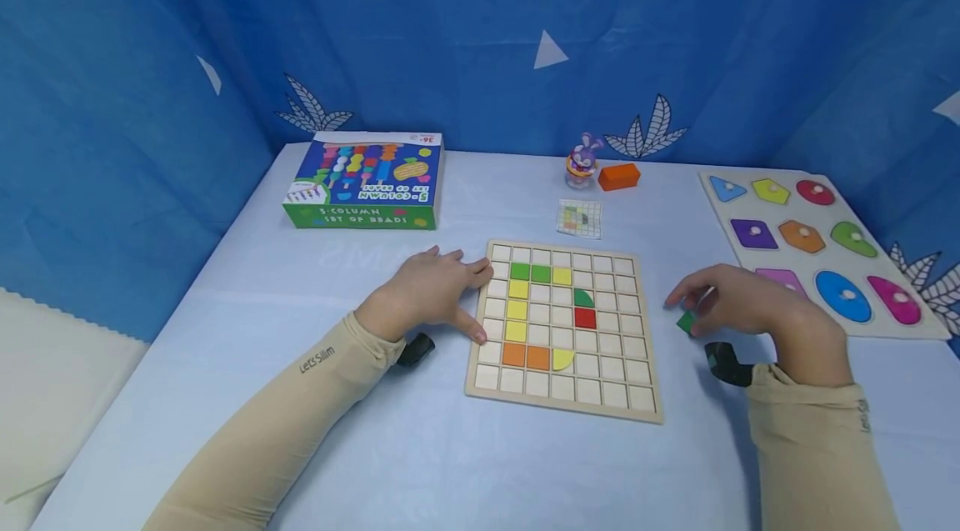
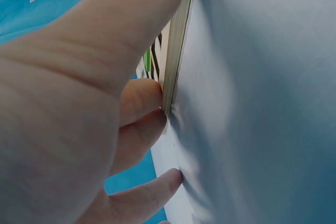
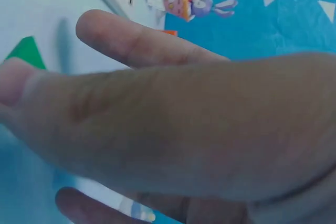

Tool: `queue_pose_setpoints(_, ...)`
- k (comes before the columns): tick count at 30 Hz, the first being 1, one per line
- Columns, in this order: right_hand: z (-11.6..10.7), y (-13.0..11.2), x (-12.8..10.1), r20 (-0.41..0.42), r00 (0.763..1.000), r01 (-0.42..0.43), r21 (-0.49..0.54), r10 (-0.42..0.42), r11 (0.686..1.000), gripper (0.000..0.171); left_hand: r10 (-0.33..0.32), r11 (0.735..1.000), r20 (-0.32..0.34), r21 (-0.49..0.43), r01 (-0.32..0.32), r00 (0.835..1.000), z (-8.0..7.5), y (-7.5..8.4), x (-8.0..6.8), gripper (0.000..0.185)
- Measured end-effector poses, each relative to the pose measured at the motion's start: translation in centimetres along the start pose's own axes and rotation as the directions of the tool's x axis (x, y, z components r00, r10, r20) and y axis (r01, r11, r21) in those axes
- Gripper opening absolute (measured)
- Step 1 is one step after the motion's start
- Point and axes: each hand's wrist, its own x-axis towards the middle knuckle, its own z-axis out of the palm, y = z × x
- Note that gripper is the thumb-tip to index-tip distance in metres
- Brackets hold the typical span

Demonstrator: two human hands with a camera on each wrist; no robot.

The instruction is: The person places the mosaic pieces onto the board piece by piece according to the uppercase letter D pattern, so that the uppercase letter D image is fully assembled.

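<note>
A wooden grid board (image 1: 551, 408) lies flat on the table, holding green, yellow, orange and red tiles in some of its squares. My left hand (image 1: 431, 289) rests at the board's left edge, thumb and fingers spread and touching the rim; the left wrist view shows fingertips against the board's side (image 2: 176, 51). To the right of the board, my right hand (image 1: 738, 306) pinches a small green tile (image 1: 686, 321) near the thumb tip. In the right wrist view, that green tile (image 3: 29, 52) shows an angular corner beyond the thumb, which hides the rest of the grip.
Behind the board lies a small pattern card (image 1: 579, 219), with a rabbit figurine (image 1: 582, 160) and an orange block (image 1: 619, 177) further back. A bead-set box (image 1: 363, 181) stands back left. On the right lies a knobbed shape-puzzle board (image 1: 757, 206), close to my right hand.
</note>
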Motion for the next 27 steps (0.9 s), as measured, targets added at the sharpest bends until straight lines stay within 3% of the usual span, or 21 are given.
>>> queue_pose_setpoints(27,-0.2,1.5,-0.1,0.007,1.000,0.006,-0.047,-0.006,0.999,0.018,0.004,1.000,-0.011,-0.006,-0.004,1.000,0.1,-0.1,0.1,0.109)
